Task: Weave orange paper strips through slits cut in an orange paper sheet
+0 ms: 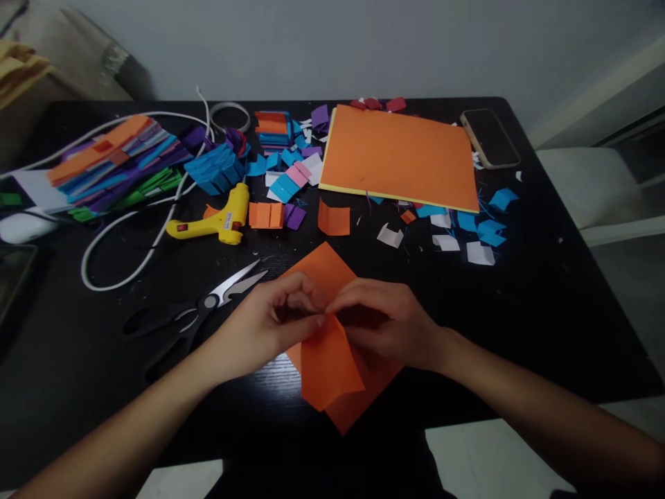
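Orange paper, a thin matte square sheet, lies turned like a diamond near the front edge of a black wood-grain table, its lowest corner reaching that edge. Both hands meet over its middle: the left hand and the right hand each have fingertips closed in a pinch on a flap of the sheet, which lifts and curls toward the viewer. Folding this well likely means lining up the edges before pressing, then running a fingertip firmly along the crease so it stays sharp. Just left of the hands rest black-handled scissors with metal blades slightly parted. Behind them sits a yellow glue gun with a white cord looping toward the left edge. At the back left lies a fan of coloured paper strips in orange, purple, blue and green. A large orange sheet lies flat toward the back edge, with a phone face up beside it near the back right corner. Small folded blue and white scraps are scattered in front of that sheet.
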Demonstrator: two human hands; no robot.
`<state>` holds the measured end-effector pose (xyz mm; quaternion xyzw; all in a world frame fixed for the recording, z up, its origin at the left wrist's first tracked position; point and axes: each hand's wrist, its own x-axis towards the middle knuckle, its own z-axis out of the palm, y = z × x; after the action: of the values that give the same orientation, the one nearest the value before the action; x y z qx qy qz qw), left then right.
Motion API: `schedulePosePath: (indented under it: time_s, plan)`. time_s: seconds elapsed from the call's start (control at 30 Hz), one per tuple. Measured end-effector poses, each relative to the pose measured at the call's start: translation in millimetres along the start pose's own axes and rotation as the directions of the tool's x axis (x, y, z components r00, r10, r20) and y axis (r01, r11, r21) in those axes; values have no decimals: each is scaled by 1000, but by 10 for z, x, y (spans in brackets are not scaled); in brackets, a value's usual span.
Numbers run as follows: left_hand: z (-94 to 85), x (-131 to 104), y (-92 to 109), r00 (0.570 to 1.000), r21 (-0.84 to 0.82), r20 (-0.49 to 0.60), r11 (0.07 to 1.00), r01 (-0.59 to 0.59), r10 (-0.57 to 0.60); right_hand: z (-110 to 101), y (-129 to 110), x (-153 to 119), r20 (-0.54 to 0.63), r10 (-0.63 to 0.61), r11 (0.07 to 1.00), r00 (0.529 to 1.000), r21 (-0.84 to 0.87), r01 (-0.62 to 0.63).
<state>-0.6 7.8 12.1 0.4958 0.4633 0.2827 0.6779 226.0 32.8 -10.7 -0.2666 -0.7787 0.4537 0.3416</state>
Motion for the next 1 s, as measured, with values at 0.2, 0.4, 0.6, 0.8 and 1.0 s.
schedulePosePath:
  time_s: [0.2, 0.4, 0.6, 0.8, 1.0]
  plan:
    - [3, -10, -10, 1000, 18, 28, 1000, -14, 13, -12, 7, -21, 18, 39, 999, 999, -5, -39]
    - [-5, -20, -23, 999, 50, 32, 999, -18, 16, -15, -3, -29, 8, 42, 999, 999, -12, -42]
    - [-10, -14, -16, 998, 65, 42, 997, -52, 49, 5, 2, -34, -10, 56, 998, 998, -34, -57]
    - [-17, -15, -21, 996, 83, 50, 994, -72, 68, -3, -18, -36, -11, 87, 996, 996, -22, -87]
    - [-6, -10, -25, 996, 105, 49, 992, -73, 68, 1, -41, -31, 28, 284, 951, 958, 117, -285]
